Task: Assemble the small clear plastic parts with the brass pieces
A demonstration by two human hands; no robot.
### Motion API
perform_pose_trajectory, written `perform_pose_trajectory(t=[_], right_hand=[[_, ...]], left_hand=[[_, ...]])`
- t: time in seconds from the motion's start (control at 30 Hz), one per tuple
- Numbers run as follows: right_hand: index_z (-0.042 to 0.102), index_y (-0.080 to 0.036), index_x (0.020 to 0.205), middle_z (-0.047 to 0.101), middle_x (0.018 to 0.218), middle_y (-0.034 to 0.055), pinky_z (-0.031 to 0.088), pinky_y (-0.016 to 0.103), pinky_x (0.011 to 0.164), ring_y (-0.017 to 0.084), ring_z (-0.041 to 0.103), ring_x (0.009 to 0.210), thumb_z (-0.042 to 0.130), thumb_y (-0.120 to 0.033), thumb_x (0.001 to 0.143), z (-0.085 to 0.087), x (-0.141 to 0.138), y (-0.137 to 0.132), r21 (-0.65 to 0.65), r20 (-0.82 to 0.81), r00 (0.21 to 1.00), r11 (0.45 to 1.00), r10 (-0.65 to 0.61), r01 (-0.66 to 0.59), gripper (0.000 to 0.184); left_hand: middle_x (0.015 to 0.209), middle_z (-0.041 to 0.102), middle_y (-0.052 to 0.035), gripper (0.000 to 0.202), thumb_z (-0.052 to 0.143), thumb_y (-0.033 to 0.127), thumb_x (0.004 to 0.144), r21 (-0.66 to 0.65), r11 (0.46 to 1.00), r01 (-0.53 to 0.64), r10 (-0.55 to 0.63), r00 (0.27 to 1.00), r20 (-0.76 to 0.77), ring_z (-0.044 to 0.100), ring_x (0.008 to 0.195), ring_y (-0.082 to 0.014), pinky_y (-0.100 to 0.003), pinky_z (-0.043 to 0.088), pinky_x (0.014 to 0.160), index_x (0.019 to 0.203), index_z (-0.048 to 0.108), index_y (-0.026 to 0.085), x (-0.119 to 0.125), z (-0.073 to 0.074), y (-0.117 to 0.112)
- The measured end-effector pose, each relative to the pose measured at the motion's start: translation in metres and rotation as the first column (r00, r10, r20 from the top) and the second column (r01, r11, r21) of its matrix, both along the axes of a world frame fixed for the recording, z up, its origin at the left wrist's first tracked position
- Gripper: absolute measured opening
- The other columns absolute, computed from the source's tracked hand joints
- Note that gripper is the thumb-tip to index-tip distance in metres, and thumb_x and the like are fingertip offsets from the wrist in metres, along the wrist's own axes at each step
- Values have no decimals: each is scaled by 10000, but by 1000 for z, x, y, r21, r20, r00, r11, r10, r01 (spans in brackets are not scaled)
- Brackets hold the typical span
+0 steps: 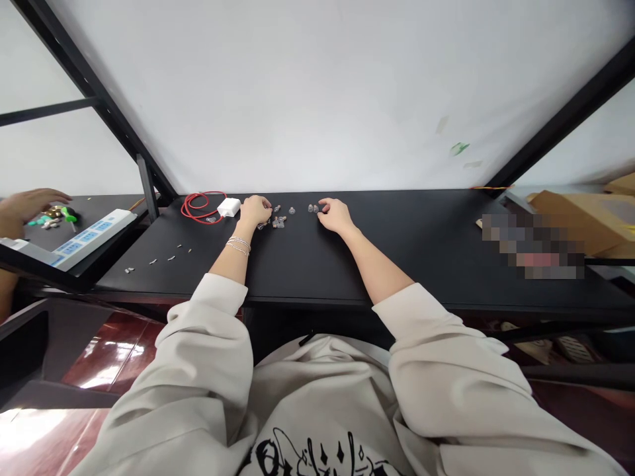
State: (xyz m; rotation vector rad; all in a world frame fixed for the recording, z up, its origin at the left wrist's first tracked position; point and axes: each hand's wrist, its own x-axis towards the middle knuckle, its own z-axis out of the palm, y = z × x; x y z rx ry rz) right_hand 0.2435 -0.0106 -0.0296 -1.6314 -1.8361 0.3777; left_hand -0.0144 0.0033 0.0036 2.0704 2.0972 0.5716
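Several small, clear, greyish plastic-looking pieces [280, 223] lie on the black table [421, 244] between my two hands. Curled beside the left end of this group is my left hand [254, 211], its fingertips closed on something too small to make out; a few pieces show just under it. My right hand [335, 215] rests at the other side, with thumb and forefinger slightly apart. Close to its fingertips stand two small clear rounded pieces [313, 208]. Another rounded clear piece [292, 210] sits alone in the middle.
A white charger [229, 207] with a coiled red cable [191, 208] lies left of my left hand. Tiny pale bits [153, 262] are scattered nearer the left edge. Far left are a power strip [94, 239] and another person's hand [34, 201]. Cardboard boxes [585, 218] stand right.
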Motion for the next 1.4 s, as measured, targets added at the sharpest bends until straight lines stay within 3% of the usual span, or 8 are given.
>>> perform_pose_trajectory(t=[0.1,0.2,0.37,0.5,0.73,0.87,1.17,1.4], right_hand=[[717,-163,1236,730,1041,97,514,377,988,254,671,1027,673,-157,839,3,-1,-2,18,2,1000,1000,-26,26,400],[719,-171,1217,710,1068,103,514,392,994,260,664,1033,663,-179,849,6,-3,-5,69,-4,998,996,-57,57,372],[713,-142,1218,699,1065,117,515,391,979,264,655,1023,649,-193,866,12,-7,-10,113,-29,999,993,-25,28,361],[719,-145,1202,696,1042,111,519,383,954,250,659,963,657,-196,869,11,-9,-10,134,-39,999,991,13,-8,343],[730,-144,1163,692,1008,109,522,397,935,246,657,920,669,-183,858,6,-9,-5,142,-60,998,990,23,-14,313],[747,-143,1134,708,1000,106,522,379,933,239,665,917,660,-159,862,7,-11,-8,141,-42,998,989,40,-34,286],[776,-163,1108,765,911,62,503,324,901,185,675,834,749,-243,857,6,-31,-25,80,-31,927,926,373,-369,265],[814,-183,951,778,875,53,508,294,815,175,676,793,750,-195,841,8,-33,-26,64,-13,914,912,407,-405,128]], left_hand=[[1044,781,-64,147,748,236,755,-102,993,59,-57,998,24,703,1012,-266,-347,535,917,893,792,262,-4,9,-4],[1004,781,-86,95,754,299,782,-157,986,55,-59,998,-25,706,997,-288,-373,541,903,857,780,247,-4,17,-10],[1120,754,-117,264,689,472,858,-73,996,43,-47,997,-55,671,1099,-317,-410,521,940,925,763,228,2,19,-16],[1155,742,-73,346,798,509,748,-11,982,188,-188,982,1,658,1109,-283,-380,498,979,988,768,262,3,18,-16],[814,749,-64,249,848,393,652,-105,939,329,-308,936,173,663,749,-198,-296,505,681,782,775,193,4,15,-14],[736,744,-50,219,838,384,667,-119,924,362,-335,921,200,633,654,-170,-284,468,612,756,787,191,7,14,-14],[741,756,-44,232,832,368,684,-127,854,505,-444,833,331,640,623,-153,-273,494,615,824,815,184,16,11,-17],[717,738,-88,195,795,300,753,-159,854,495,-331,753,568,694,661,-186,-290,553,615,847,782,130,14,11,-14]])
